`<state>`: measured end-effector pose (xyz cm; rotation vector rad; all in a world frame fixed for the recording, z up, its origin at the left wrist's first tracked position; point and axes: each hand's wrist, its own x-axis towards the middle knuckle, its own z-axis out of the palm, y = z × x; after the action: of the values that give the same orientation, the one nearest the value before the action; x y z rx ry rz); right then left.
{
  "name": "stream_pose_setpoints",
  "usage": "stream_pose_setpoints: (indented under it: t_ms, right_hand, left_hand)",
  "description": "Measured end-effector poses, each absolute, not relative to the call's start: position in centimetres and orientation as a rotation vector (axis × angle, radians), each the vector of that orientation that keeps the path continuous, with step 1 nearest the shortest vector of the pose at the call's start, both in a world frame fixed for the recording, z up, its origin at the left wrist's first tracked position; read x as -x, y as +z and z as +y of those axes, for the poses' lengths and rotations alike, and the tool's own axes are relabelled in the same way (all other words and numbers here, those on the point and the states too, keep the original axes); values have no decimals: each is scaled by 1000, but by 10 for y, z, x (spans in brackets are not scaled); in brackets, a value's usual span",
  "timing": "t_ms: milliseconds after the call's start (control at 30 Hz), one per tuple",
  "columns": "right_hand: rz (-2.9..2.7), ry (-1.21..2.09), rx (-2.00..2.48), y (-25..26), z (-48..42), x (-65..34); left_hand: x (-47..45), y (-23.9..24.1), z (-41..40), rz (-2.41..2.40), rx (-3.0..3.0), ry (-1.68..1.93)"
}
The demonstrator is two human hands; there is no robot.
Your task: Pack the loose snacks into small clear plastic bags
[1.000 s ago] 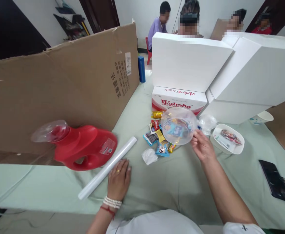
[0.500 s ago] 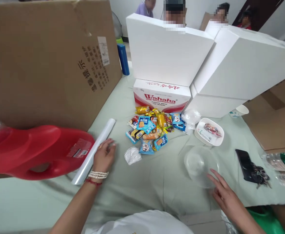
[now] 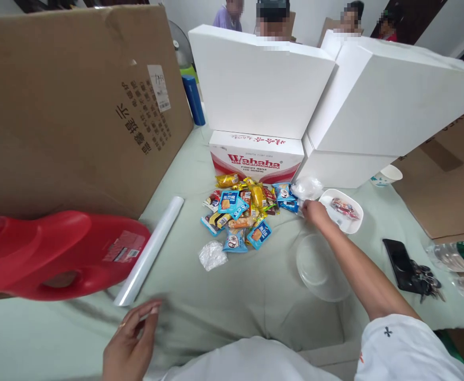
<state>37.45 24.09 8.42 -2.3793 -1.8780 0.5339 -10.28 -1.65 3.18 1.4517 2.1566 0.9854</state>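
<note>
My right hand (image 3: 314,211) reaches forward to the right edge of a pile of wrapped snacks (image 3: 248,211), close to a crumpled clear bag (image 3: 306,188); its fingers curl toward the bag, and I cannot make out whether they grip anything. A clear plastic bowl (image 3: 320,267) lies empty on the pale green cloth under my right forearm. My left hand (image 3: 131,344) hovers low at the near edge, blurred, fingers loosely apart and holding nothing, just short of the white film roll (image 3: 150,250).
A red detergent jug (image 3: 57,254) lies on its side at left before a cardboard wall (image 3: 69,106). A Wahaha box (image 3: 256,157) and white boxes (image 3: 335,100) stand behind the snacks. A white dish (image 3: 341,210), phone with keys (image 3: 409,262), crumpled wrapper (image 3: 213,255). People sit beyond.
My right hand set the clear bowl down on the cloth, snacks tipped out, and then reached forward to the pile. My left hand came off the film roll and drew back toward me.
</note>
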Motion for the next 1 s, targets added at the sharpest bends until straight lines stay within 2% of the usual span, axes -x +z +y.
stream_pose_setpoints:
  t_ms: [133, 267, 367, 500, 600, 700, 833, 1000]
  right_hand:
    - [-1838, 655, 2230, 99, 205, -392]
    - [-1398, 1174, 1774, 115, 125, -382]
    - [-1273, 1370, 1606, 115, 74, -340]
    - [-1369, 1409, 1509, 110, 42, -280]
    - [-1333, 1438, 1463, 101, 40, -256]
    - [-1197, 1576, 1395, 87, 44, -249]
    - [-1009, 1676, 1320, 76, 53, -249]
    - [-1260, 1653, 1273, 77, 56, -229]
  left_hand:
    - [106, 38, -39, 2081, -1412, 999]
    - [60, 64, -15, 1688, -1402, 920]
    - [3, 87, 21, 1341, -1407, 937]
    - [-58, 98, 60, 1280, -1423, 1135]
    - [-73, 91, 69, 1183, -1458, 966]
    - [-64, 75, 64, 1102, -1191, 872]
    - [-34, 55, 53, 1202, -865, 1009]
    - [-13, 52, 42, 1275, -779, 1080]
